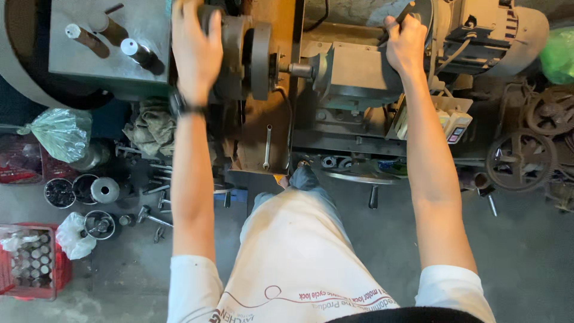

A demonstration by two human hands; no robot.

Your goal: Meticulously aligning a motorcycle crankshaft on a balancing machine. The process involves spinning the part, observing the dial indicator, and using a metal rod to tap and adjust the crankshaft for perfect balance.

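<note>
White apron cloth (299, 263) is filling the near edge as I am watching from afar, with a red crate (30, 263) of small metal parts sitting on the floor to the left. Farther out, the left hand (194, 51) is wrapping around the lathe's round grey chuck (239, 57). The right hand (406, 45) is closing on a dark lever (402, 15) beside the grey motor (502, 33).

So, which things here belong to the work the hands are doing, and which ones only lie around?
In use:
- left hand on the round chuck of the lathe
- right hand gripping a dark lever
- shaft held in the chuck

Lying about:
- wrench on the brown tray
- rag
- red crate of small parts
- plastic bag
</note>
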